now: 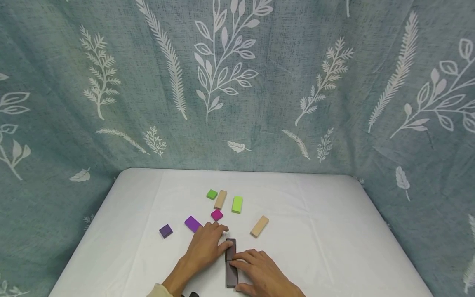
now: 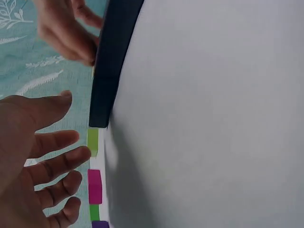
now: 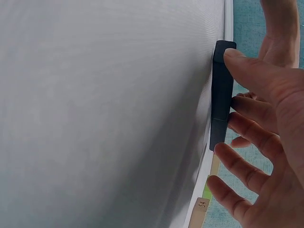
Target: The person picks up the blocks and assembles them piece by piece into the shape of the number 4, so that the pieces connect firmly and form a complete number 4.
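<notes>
Two dark brown blocks, a far one (image 1: 231,248) and a near one (image 1: 231,275), lie end to end in a line on the white table. My left hand (image 1: 208,244) is spread beside the far block, its thumb tip overlapping that block in the head view. My right hand (image 1: 261,272) lies along the right side, two fingertips at the joint between the blocks. Its thumb touches the near end, as the right wrist view shows on the dark row (image 3: 222,95). Just past my left fingers lies a purple block (image 1: 192,223), partly covered.
A dark purple block (image 1: 165,231) lies at the left. Farther back are a magenta block (image 1: 217,215), a green block (image 1: 212,194), a lime block (image 1: 237,204) and a tan block (image 1: 220,199). Another tan block (image 1: 259,226) sits to the right. Patterned curtain (image 1: 237,140) surrounds the table.
</notes>
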A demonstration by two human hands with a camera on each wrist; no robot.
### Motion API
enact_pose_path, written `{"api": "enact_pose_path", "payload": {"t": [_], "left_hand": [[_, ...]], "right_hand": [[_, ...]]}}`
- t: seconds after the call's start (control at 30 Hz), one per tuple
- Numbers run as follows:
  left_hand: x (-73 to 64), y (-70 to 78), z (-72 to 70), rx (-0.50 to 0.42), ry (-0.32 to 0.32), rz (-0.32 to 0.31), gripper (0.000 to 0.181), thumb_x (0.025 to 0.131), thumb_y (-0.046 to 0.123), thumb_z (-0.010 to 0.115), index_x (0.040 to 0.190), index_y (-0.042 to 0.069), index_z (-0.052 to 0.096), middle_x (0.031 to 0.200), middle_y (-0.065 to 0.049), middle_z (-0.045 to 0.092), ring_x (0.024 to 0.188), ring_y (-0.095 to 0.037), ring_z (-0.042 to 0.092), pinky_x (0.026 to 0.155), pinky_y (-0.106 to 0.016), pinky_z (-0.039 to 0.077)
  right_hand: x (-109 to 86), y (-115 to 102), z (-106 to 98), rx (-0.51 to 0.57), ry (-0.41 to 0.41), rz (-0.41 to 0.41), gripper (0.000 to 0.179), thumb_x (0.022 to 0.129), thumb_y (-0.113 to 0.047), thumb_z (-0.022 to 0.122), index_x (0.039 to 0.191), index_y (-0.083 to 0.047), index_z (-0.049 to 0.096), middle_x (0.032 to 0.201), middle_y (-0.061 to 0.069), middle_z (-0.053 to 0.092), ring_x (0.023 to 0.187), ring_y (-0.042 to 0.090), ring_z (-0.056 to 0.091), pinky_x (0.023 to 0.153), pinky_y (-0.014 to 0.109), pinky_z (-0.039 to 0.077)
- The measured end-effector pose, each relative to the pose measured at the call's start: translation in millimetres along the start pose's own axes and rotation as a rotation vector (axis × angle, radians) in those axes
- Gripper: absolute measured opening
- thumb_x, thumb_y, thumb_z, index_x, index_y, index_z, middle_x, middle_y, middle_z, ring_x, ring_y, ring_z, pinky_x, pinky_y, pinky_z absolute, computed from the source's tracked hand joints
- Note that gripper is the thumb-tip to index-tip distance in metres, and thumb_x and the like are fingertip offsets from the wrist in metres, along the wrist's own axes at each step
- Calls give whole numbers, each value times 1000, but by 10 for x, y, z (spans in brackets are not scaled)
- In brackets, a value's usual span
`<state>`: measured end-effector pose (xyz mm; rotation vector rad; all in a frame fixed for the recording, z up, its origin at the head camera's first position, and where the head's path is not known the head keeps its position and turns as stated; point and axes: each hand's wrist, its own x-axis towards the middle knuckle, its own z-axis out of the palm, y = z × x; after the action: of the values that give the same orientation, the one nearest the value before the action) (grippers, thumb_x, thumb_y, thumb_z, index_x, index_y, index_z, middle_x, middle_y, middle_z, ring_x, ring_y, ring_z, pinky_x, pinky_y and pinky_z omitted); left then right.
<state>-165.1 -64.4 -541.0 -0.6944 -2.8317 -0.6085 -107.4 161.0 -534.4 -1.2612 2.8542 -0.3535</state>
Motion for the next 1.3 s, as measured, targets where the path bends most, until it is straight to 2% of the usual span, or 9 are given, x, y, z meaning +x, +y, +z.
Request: {"api": "enact_pose_path", "payload": {"t": [0.2,0.37,0.5,0.63,0.87,0.97,1.3], "left_hand": [[63,-91,-40,7,104,18,36,88,36,78,114,12,72,110,-2,69,89,-20,59,73,-36,48],[112,-185,-57,-13,168,5,32,87,30,79,112,9,74,105,-4,68,89,-23,60,73,-38,50],[149,-255,-52,-27,197,-34,28,86,26,80,107,8,74,101,-4,67,87,-24,60,71,-39,50],[195,-309,-37,-33,207,-89,24,87,24,80,103,8,75,104,-6,68,90,-25,61,75,-42,51],[284,-359,-15,-36,237,-142,35,86,23,82,116,7,74,110,-9,70,95,-29,62,78,-44,50],[309,-381,-3,-22,238,-155,36,84,24,82,115,6,74,109,-10,71,95,-31,62,77,-46,49],[382,-428,32,17,153,-196,36,86,28,81,115,8,75,107,-10,71,91,-29,60,77,-46,47]], "right_hand": [[-3,5,5,10,17,-2,54,93,-54,67,138,-23,62,136,-10,57,121,12,52,93,39,48],[8,7,1,20,-1,3,54,94,-53,67,138,-24,61,136,-10,57,122,13,52,94,39,48],[7,-1,-3,29,-30,20,54,93,-52,68,140,-25,60,137,-11,56,123,13,52,95,39,48],[5,-3,-6,29,-34,20,55,93,-54,67,140,-26,60,137,-11,56,123,13,52,95,39,47],[-3,-4,13,9,25,-8,53,93,-52,69,137,-23,63,135,-10,58,122,13,53,95,39,48],[-4,-3,16,11,26,-9,54,92,-53,69,137,-23,63,135,-10,58,122,12,53,95,39,48],[-1,2,10,-3,31,-19,55,92,-54,68,137,-23,62,134,-9,59,121,13,54,94,38,49]]}}
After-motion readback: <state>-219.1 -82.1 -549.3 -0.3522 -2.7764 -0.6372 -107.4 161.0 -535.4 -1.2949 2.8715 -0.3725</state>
